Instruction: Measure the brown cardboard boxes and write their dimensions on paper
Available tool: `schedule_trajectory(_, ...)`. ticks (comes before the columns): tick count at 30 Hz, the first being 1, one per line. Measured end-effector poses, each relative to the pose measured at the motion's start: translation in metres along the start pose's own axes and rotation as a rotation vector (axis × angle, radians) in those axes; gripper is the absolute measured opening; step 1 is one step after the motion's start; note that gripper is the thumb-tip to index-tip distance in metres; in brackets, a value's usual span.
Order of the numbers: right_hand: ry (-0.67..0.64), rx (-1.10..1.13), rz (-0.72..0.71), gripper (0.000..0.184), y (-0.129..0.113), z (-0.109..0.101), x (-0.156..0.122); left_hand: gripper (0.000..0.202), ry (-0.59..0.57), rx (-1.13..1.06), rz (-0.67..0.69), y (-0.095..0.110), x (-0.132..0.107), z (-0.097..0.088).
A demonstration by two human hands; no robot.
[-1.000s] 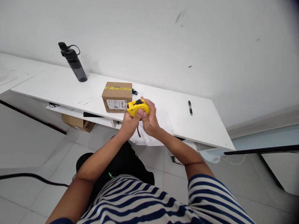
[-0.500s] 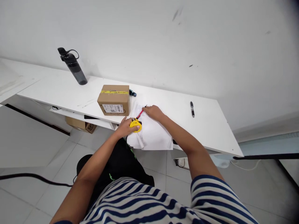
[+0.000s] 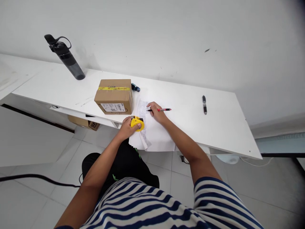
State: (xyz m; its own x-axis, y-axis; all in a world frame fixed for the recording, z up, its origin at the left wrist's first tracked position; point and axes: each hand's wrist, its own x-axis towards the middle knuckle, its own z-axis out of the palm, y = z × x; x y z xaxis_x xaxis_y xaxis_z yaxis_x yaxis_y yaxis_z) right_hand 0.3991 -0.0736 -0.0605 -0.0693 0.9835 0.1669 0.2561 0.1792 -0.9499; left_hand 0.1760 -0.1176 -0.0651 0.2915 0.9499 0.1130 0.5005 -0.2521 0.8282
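My left hand point(image 3: 127, 128) is closed around a yellow tape measure point(image 3: 137, 124), thumb on its face, over the left edge of the paper. Between the fingers of my right hand point(image 3: 156, 112) lies a red and black pen point(image 3: 165, 109), its dark tip pointing left over the written part of the sheet. The white paper point(image 3: 159, 136) has dense handwriting along its left side and hangs over the desk's front edge, with a curled corner near my left hand. Just left of the paper stands a taped cardboard box point(image 3: 113, 95) with a shipping label.
On the white desk point(image 3: 186, 98) a dark water bottle point(image 3: 68, 58) stands at the left rear. A black and grey marker point(image 3: 204, 105) lies to the right. Behind the box's right side is a small dark object point(image 3: 135, 87). Another cardboard box point(image 3: 83, 122) sits under the desk.
The pen has turned in my right hand from slanting up to lying nearly level, tip leftward. My left hand still holds the tape measure. The camera view has shifted slightly.
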Motion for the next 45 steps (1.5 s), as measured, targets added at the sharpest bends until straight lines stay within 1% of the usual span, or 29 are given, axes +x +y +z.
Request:
schedule_trajectory(2, -0.012, 0.025, 0.045, 0.047, -0.0010, -0.0005, 0.0022, 0.036, 0.005, 0.000, -0.013, -0.0004, -0.0002, 0.0007)
schedule_trajectory(4, 0.023, -0.059, 0.095, 0.043, -0.0022, 0.0001, 0.0036, 0.037, 0.001, 0.000, -0.022, 0.0001, -0.0005, 0.0006)
schedule_trajectory(6, 0.049, -0.148, 0.116, 0.042, -0.0031, 0.0017, 0.0034, 0.038, -0.008, 0.000, -0.034, 0.0015, -0.0010, 0.0000)
schedule_trajectory(13, 0.033, -0.203, 0.122, 0.038, -0.0023, 0.0047, 0.0008, 0.039, -0.029, 0.004, -0.061, 0.0085, -0.0014, -0.0019)
schedule_trajectory(17, 0.024, -0.213, 0.114, 0.036, -0.0015, 0.0041, 0.0009, 0.040, -0.030, 0.006, -0.058, 0.0080, -0.0010, -0.0014)
schedule_trajectory(23, 0.045, -0.196, 0.104, 0.040, 0.0004, 0.0040, -0.0004, 0.038, -0.030, -0.013, -0.039, 0.0037, -0.0018, -0.0003)
schedule_trajectory(25, 0.057, -0.195, 0.105, 0.041, 0.0008, 0.0037, -0.0007, 0.037, -0.031, -0.011, -0.047, 0.0044, -0.0021, -0.0006)
schedule_trajectory(29, 0.035, -0.187, 0.102, 0.039, 0.0002, 0.0031, -0.0010, 0.037, -0.033, -0.007, -0.053, 0.0075, -0.0020, -0.0016)
schedule_trajectory(34, 0.065, -0.186, 0.108, 0.042, -0.0004, 0.0036, -0.0016, 0.037, -0.034, 0.002, -0.040, 0.0084, -0.0014, -0.0016)
schedule_trajectory(37, 0.077, -0.184, 0.110, 0.044, 0.0003, 0.0040, -0.0016, 0.037, -0.032, -0.004, -0.057, 0.0074, -0.0019, -0.0012)
schedule_trajectory(45, 0.072, -0.182, 0.105, 0.043, 0.0014, 0.0039, -0.0016, 0.038, -0.024, -0.013, -0.046, 0.0046, -0.0020, 0.0000)
